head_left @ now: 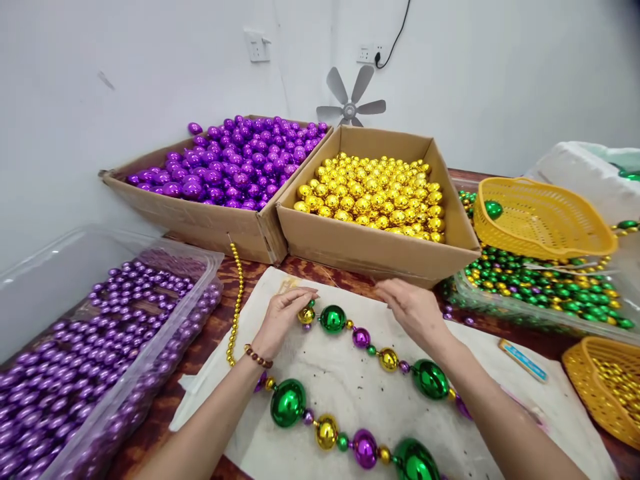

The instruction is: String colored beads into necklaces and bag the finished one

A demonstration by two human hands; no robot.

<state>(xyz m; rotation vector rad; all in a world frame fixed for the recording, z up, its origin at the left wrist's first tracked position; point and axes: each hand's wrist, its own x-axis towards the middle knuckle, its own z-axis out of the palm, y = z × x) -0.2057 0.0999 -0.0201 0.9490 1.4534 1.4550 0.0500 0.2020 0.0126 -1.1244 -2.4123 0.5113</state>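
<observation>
My left hand (285, 318) pinches one end of a bead string, with a small green bead (311, 303) and a gold bead (306, 315) at the fingertips. From there the string runs right past a green ball (333, 319), a purple ball (361, 338) and a gold ball (389, 359), then under my right wrist. My right hand (411, 308) is closed in a pinch above the cloth; what lies between its fingertips is too fine to make out. Nearer me, larger beads such as a green ball (289, 403) lie in another row.
A white cloth (345, 393) covers the table's middle. Behind stand cardboard boxes of purple balls (245, 157) and gold balls (375, 193). Purple beads fill a clear bin (205, 273) at left. Yellow baskets (545, 217) and a blue-labelled knife-like tool (523, 360) are at right.
</observation>
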